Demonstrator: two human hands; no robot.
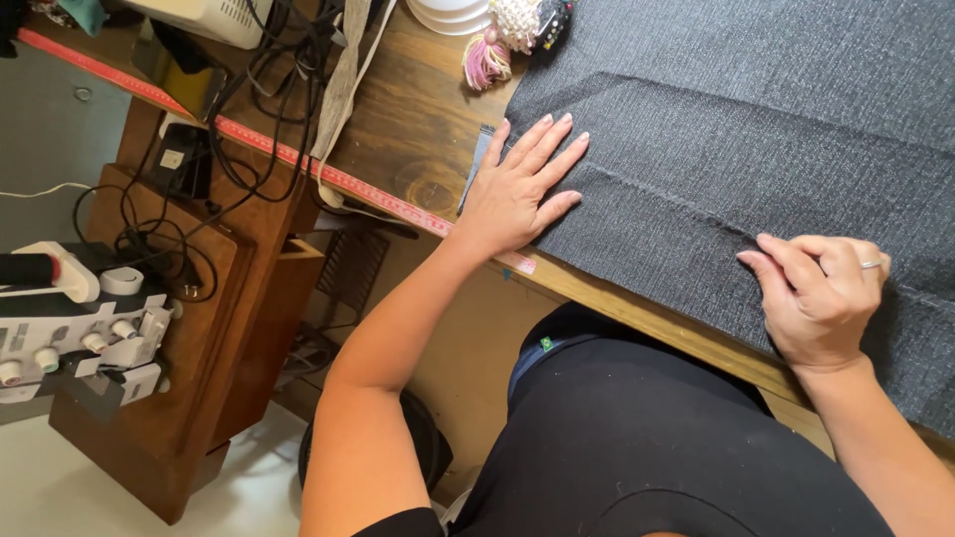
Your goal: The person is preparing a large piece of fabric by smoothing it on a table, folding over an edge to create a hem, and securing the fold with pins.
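Note:
A large piece of dark grey textured fabric (736, 119) lies spread over a wooden table (408, 129). A raised fold runs across it from left to right. My left hand (517, 189) rests flat on the fabric's left edge, fingers spread and pointing away from me. My right hand (821, 293) has its fingers curled, pinching the fold in the fabric near the table's front edge. A ring shows on one finger of that hand.
A red measuring tape (288, 154) runs along the table's front edge. Pink tassels (485, 60), a white bead bundle (517, 22) and white plates (450, 14) sit at the back. Black cables (269, 70) hang over the left side. A white sewing machine (75, 323) stands on a lower wooden stand.

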